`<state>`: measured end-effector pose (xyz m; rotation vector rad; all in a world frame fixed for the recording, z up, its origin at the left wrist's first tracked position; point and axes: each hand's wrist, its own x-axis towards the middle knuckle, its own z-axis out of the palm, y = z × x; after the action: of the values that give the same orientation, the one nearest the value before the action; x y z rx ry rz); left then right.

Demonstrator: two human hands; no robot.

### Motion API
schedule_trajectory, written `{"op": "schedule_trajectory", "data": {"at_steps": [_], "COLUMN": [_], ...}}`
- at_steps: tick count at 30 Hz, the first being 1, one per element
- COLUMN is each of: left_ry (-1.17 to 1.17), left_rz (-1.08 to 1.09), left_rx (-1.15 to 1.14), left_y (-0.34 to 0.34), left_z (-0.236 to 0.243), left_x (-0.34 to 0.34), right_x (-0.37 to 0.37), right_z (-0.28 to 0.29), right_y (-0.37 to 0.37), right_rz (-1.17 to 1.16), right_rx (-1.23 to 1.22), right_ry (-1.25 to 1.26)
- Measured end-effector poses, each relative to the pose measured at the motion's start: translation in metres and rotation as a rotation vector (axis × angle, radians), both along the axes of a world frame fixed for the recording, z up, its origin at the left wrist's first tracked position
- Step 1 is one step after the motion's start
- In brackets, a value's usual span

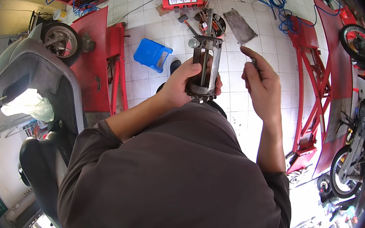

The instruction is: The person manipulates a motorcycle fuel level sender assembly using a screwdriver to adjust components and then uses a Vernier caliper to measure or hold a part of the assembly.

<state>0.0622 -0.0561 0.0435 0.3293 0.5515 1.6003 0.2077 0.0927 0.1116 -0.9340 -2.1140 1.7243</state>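
Observation:
Upright in front of my body stands a dark metal cage-like frame (pixel 215 63) with open sides, a rod through its middle and a notched round base. My left hand (pixel 182 81) is wrapped round its lower part, thumb on the near side and fingertips showing at the right. To the right of the frame and apart from it, my right hand (pixel 264 87) is raised with the index finger pointing out. Its thumb and curled fingers pinch a small dark piece (pixel 254 61), too small to name.
A blue plastic stool (pixel 150 54) stands on the tiled floor, with a hammer (pixel 187 23) and a round tray of tools (pixel 217 25) beyond. Red motorcycle lifts (pixel 92 43) flank me; a scooter (pixel 39 68) is at left, a motorcycle (pixel 353 156) at right. Blue hose (pixel 285 17) lies far right.

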Motion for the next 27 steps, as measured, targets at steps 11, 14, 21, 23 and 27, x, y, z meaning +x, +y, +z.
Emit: {"op": "schedule_trajectory", "data": {"at_steps": [11,14,21,23,27], "left_ry": [0.096,0.1,-0.091,-0.048,0.129], "left_rz": [-0.149,-0.138,-0.186,-0.144,-0.123], "left_rx": [-0.001,-0.052,-0.063,-0.09,-0.458], "left_y": [0.01,0.02,0.032,0.032,0.046], "left_z": [-0.017,0.012,-0.023,-0.029,-0.015], "left_x": [0.003,0.013,0.016,0.017,0.019], "right_x": [0.013,0.019,0.028,0.031,0.035], "right_z": [-0.019,-0.019,-0.018,-0.021,-0.028], "right_y": [-0.004,-0.004,-0.005,-0.004,-0.003], "right_rz": [-0.11,-0.14,-0.202,-0.231,-0.317], "right_rx": [-0.045,0.037,0.168,0.113,0.12], "right_ry": [0.027,0.084,0.07,0.047,0.112]}}
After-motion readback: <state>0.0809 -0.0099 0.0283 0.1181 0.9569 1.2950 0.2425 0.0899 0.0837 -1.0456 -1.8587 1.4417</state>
